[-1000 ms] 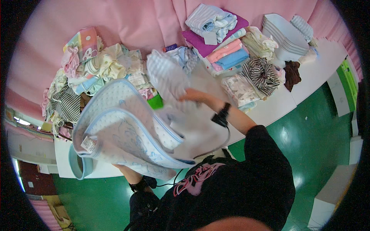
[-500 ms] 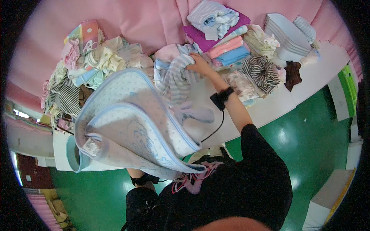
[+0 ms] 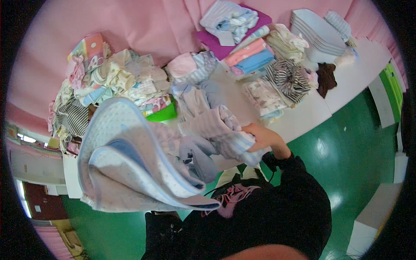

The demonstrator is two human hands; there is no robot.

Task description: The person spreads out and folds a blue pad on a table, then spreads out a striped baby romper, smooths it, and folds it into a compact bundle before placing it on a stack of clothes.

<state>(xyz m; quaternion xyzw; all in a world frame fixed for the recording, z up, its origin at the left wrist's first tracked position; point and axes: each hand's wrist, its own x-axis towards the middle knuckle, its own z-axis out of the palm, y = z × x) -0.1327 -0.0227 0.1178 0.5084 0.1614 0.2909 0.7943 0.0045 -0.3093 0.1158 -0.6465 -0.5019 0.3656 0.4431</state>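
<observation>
Basically, clothes everywhere: mixed pile (image 3: pixel 123 78) at left, folded stack (image 3: pixel 251 60) at right with a purple cloth (image 3: pixel 210 42) near its top. Nested white bins (image 3: pixel 318 39) farther right; brown cloth (image 3: pixel 326 80) and black-striped cloth (image 3: pixel 286 82) nearer. Padded blanket (image 3: pixel 119 184), white with blue edging, bulges up in front, blocking the table's left front. Right hand (image 3: pixel 268 141) grasps the pale striped garment (image 3: pixel 212 125), which is near the table's front edge, right of the blanket; grey garment (image 3: pixel 201 162) just beside it. White table (image 3: pixel 310 115), pink curtain (image 3: pixel 143 21) behind, green floor (image 3: pixel 303 162). Left hand hidden behind the blanket, grip can't be told. Green item (image 3: pixel 164 111) below the pile partly covered, kind unclear. Striped garment a bit blurred; its far end merges with neighbouring cloth. Black rim cuts off the room's edges.
</observation>
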